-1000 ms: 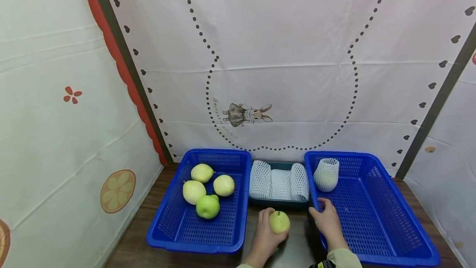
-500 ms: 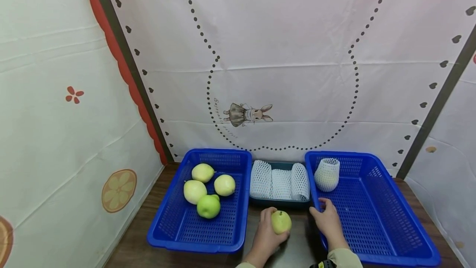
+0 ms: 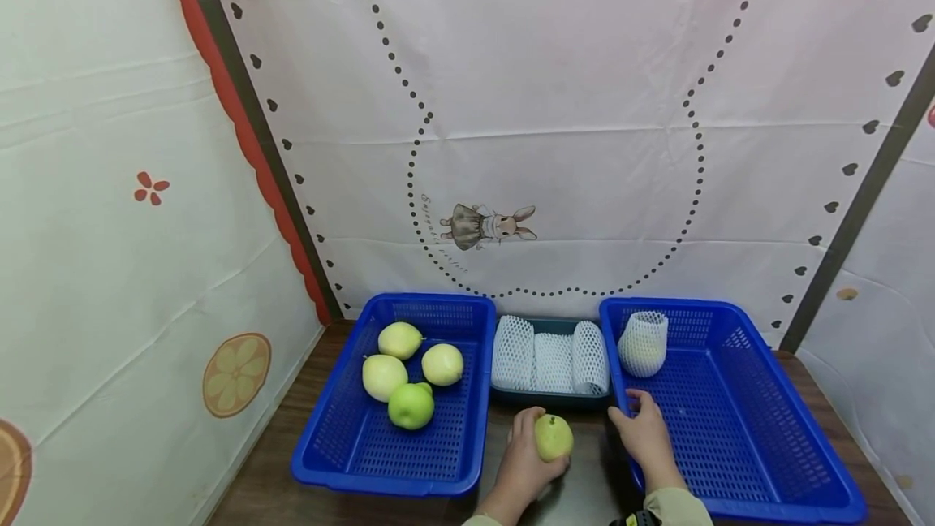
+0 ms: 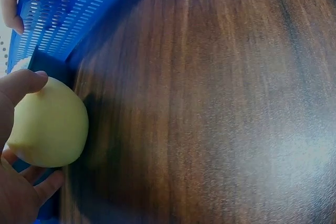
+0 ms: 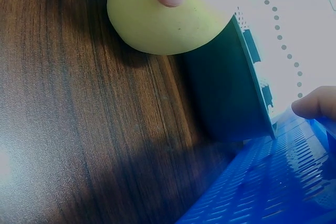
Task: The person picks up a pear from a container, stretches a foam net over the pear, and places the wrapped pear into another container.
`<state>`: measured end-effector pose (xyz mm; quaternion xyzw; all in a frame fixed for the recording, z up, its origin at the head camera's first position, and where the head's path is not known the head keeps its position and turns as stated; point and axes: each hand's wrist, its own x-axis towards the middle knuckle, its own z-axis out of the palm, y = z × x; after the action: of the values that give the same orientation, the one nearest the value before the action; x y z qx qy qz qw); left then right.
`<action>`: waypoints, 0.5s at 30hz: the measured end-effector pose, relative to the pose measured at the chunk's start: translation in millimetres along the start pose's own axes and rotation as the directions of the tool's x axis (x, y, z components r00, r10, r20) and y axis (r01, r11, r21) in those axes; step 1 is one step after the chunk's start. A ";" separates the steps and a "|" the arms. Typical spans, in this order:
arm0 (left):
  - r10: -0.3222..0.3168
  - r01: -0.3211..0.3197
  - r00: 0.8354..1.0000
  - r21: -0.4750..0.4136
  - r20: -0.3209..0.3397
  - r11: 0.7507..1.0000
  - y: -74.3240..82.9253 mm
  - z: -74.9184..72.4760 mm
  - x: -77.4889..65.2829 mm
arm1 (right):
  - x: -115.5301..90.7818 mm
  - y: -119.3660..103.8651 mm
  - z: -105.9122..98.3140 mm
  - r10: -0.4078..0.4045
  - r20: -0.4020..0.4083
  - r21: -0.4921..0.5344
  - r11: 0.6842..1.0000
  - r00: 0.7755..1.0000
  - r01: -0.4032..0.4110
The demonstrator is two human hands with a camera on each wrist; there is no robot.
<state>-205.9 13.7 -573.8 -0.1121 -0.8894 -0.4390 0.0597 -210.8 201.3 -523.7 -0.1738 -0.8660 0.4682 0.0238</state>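
Observation:
In the head view my left hand (image 3: 522, 461) grips a yellow-green pear (image 3: 554, 438), thumb on its near side and fingers round the far side, low over the brown table. The left wrist view has the same pear (image 4: 50, 124) between thumb and fingers. My right hand (image 3: 646, 433) hangs loosely curved at the left rim of the right blue basket (image 3: 730, 428), holding nothing. In that basket's back left corner stands a fruit in a white foam net (image 3: 643, 345). White foam net sleeves (image 3: 553, 361) lie in a dark green tray (image 3: 548, 400) behind the pear.
The left blue basket (image 3: 460, 473) contains three pale yellow pears (image 3: 383, 377) and one brighter green fruit (image 3: 411, 406). A printed cloth (image 3: 555, 128) hangs behind the baskets and tray. Brown wood-grain table (image 4: 210, 103) lies in front of the tray, between the baskets.
Hands, pear and baskets keep their places relative to each other. Only a slight shift of the whole head view shows.

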 end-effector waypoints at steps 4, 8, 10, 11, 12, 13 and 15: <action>0.001 -0.002 1.000 -0.010 -0.023 1.000 9.1 -9.3 0.8 | -1.3 -1.8 1.7 -0.001 0.003 0.001 1.000 1.000 0.001; 0.059 -0.061 0.982 -0.006 -0.178 0.998 32.1 -34.8 4.6 | -1.4 -3.0 4.2 -0.014 0.002 0.003 1.000 1.000 0.014; 0.084 -0.085 0.964 0.010 -0.253 0.996 40.8 -53.7 7.9 | -0.9 -3.7 5.4 -0.021 0.003 0.006 1.000 1.000 0.021; 0.091 -0.088 0.956 0.026 -0.277 0.996 42.0 -63.4 9.6 | -0.6 -4.1 5.9 -0.024 0.004 0.008 1.000 1.000 0.024; 0.090 -0.081 0.953 0.041 -0.288 0.996 40.7 -72.3 11.0 | -0.4 -4.4 6.4 -0.026 0.005 0.008 1.000 1.000 0.026; 0.064 -0.053 0.959 0.048 -0.276 0.997 37.8 -81.0 12.0 | -0.2 -4.6 6.6 -0.026 0.005 0.008 1.000 1.000 0.026; -0.022 0.038 0.976 0.072 -0.215 0.997 25.9 -94.5 11.9 | -0.3 -4.6 6.6 -0.025 0.011 0.006 1.000 1.000 0.025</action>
<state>-210.2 -44.3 -494.1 -0.0485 -0.8953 -0.4156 0.1528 -213.2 193.6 -523.6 -0.1605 -0.8669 0.4713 0.0253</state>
